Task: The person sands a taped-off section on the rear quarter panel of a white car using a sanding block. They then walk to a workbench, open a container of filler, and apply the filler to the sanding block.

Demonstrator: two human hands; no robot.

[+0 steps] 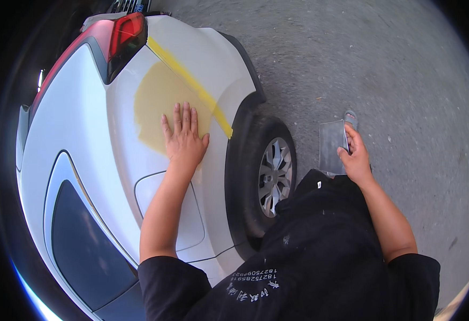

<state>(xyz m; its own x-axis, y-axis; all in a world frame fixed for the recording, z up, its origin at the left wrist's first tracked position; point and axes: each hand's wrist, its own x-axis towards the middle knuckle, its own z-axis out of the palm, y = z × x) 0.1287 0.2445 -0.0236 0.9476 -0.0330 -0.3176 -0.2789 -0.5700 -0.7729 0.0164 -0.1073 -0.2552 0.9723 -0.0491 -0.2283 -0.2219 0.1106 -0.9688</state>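
My left hand [185, 142] rests flat, fingers spread, on the lower part of a tan filler patch [153, 104]. This smooth patch covers part of the rear side panel [122, 101] of a white car. A strip of yellow masking tape [189, 80] runs slantwise along the patch's right side, from the tail light down to the wheel arch. Out to the right, away from the car, my right hand [358, 160] grips a thin grey rectangular sheet [330, 144] by its right edge, thumb on top. Its exact kind is not plain from here.
Below my left hand is the closed fuel flap [173, 208]. The rear wheel [274, 174] with its black arch sits right of the panel. A red tail light [126, 32] is at the far end. Grey pavement [395, 69] spreads to the right, with a shoe [350, 117] beyond the sheet.
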